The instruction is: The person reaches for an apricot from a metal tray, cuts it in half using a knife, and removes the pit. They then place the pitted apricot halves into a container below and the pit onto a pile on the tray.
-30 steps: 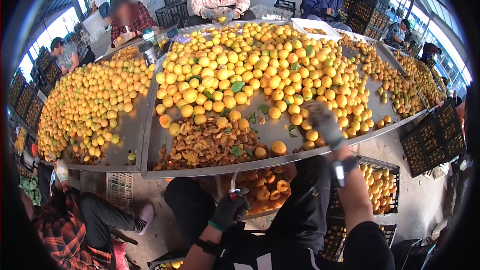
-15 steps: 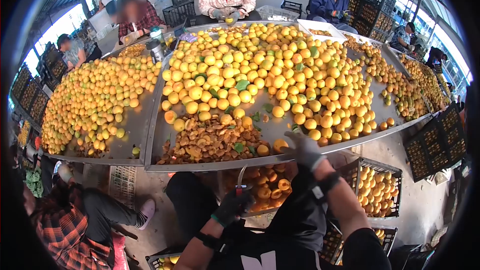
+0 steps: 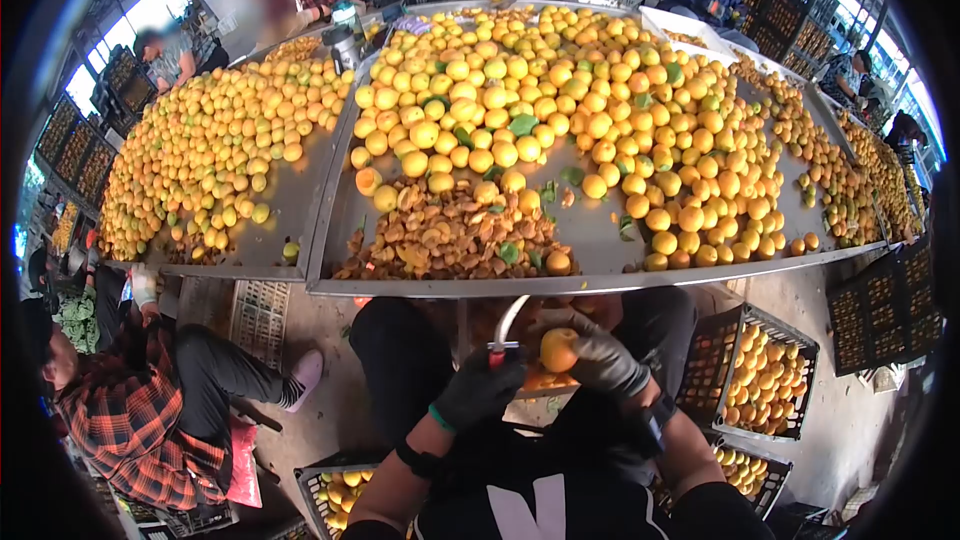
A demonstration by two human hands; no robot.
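My left hand [image 3: 477, 390], in a dark glove, is closed round the red handle of a curved knife [image 3: 511, 320], its blade pointing up. A whole orange apricot [image 3: 558, 350] sits in the fingers of my gloved right hand [image 3: 608, 362], just right of the knife. Both hands are over my lap, in front of the metal table's rim [image 3: 450, 288]. Beneath them, partly hidden, is a crate with orange fruit [image 3: 535, 380]. On the table before me lie a heap of brown apricot pits [image 3: 460, 230] and a large spread of yellow apricots [image 3: 480, 100].
Black crates of apricots stand at my right [image 3: 765, 380] and lower left [image 3: 340, 490]. A person in a plaid shirt [image 3: 140, 420] sits at my left. Other people work round the table's far side. A bottle [image 3: 342, 45] stands by the table divider.
My right hand has come back from the table edge to my lap, now with an apricot in it. The knife stays in my left hand. The view has tilted down.
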